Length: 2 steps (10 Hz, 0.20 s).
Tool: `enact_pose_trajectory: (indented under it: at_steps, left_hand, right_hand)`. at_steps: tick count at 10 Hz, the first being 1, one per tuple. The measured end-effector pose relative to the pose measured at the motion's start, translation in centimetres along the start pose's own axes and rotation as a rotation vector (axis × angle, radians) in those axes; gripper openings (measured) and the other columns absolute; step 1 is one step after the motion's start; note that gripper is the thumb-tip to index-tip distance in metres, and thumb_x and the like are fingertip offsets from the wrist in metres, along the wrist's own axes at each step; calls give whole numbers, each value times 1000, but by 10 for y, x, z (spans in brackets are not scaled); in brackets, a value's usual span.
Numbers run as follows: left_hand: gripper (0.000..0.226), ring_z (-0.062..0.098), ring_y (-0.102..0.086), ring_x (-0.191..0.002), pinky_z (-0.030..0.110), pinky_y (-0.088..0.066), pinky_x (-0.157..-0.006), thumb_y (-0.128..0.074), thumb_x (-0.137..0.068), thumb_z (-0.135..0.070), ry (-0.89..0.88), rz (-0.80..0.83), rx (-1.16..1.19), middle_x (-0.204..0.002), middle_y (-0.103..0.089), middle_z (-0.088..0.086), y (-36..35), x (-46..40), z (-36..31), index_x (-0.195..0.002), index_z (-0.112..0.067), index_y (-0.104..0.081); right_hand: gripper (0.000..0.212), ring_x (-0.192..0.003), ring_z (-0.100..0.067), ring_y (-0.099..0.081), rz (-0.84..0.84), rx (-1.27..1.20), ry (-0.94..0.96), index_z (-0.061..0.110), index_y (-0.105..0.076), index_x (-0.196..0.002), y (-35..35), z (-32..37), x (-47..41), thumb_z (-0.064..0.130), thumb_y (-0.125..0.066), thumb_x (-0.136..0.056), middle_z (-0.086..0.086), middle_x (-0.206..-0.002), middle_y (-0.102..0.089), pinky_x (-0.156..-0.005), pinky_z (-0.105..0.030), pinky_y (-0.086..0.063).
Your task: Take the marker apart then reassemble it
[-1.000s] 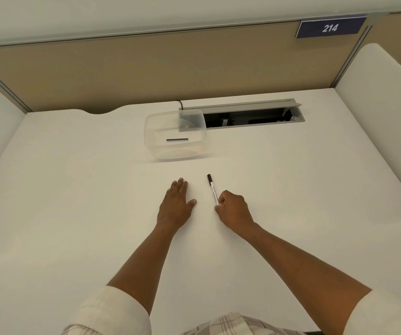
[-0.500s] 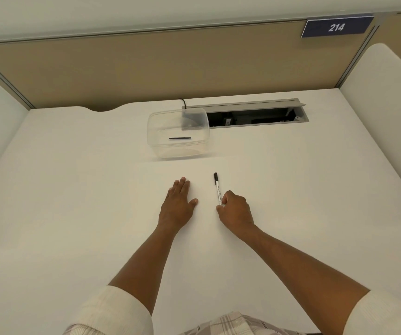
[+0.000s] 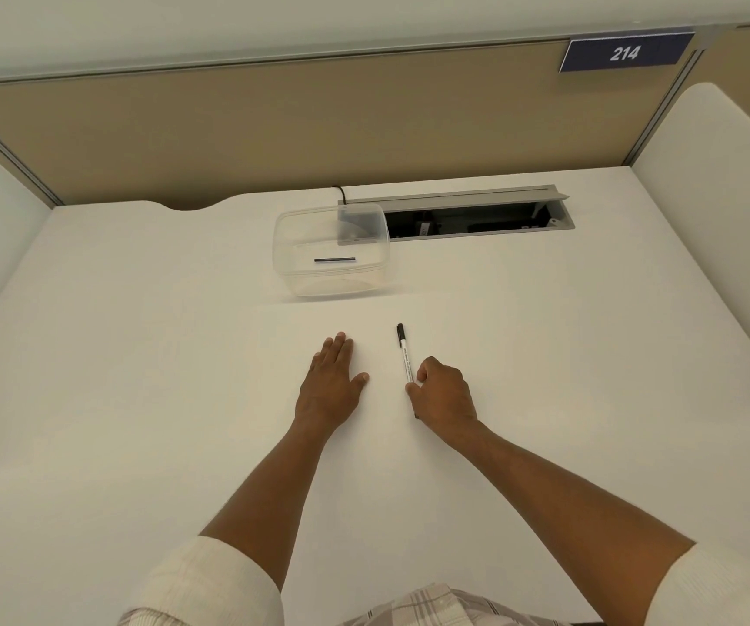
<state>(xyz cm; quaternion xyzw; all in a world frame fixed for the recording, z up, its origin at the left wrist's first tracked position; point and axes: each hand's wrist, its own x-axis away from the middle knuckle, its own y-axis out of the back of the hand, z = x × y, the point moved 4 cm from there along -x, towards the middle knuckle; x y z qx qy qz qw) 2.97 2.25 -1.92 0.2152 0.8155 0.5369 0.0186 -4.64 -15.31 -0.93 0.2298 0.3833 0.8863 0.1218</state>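
A thin white marker (image 3: 405, 354) with a black cap lies on the white desk, cap pointing away from me. My right hand (image 3: 443, 393) is curled over its near end, thumb and fingers pinching the barrel; the tail end is hidden under the hand. My left hand (image 3: 333, 381) rests flat on the desk a little to the left of the marker, fingers together, holding nothing.
A clear plastic container (image 3: 331, 250) with a thin black stick (image 3: 334, 260) inside stands behind the hands. An open cable tray (image 3: 477, 221) is cut into the desk at the back. White padded side panels (image 3: 721, 183) flank the white desk (image 3: 138, 377).
The marker has turned slightly so its cap points straighter away from me. My right hand keeps its pinch on the near end. My left hand stays flat.
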Motion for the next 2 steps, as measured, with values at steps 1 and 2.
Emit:
enact_pose_trajectory:
  at_steps: [1,2]
  left_hand:
    - [66,13,2,-151,32,-3,-123,-42,-100,-38,-11,-17,0,-164,-2,-3,-1,0,0,-154,-16,-13]
    - [66,13,3,-151,32,-1,-123,-41,-100,-38,-23,-23,-9,-164,-1,-3,-2,-1,1,-155,-15,-11]
  right_hand:
    - [14,-75,-26,-65,-25,8,7,15,-52,-87,4,-1,1,27,-57,-87,-4,-83,-66,-68,-35,-53]
    - [10,-88,-27,-55,-189,126,131,13,-55,-92,15,-4,-3,22,-53,-90,-3,-92,-60,-72,-34,-43]
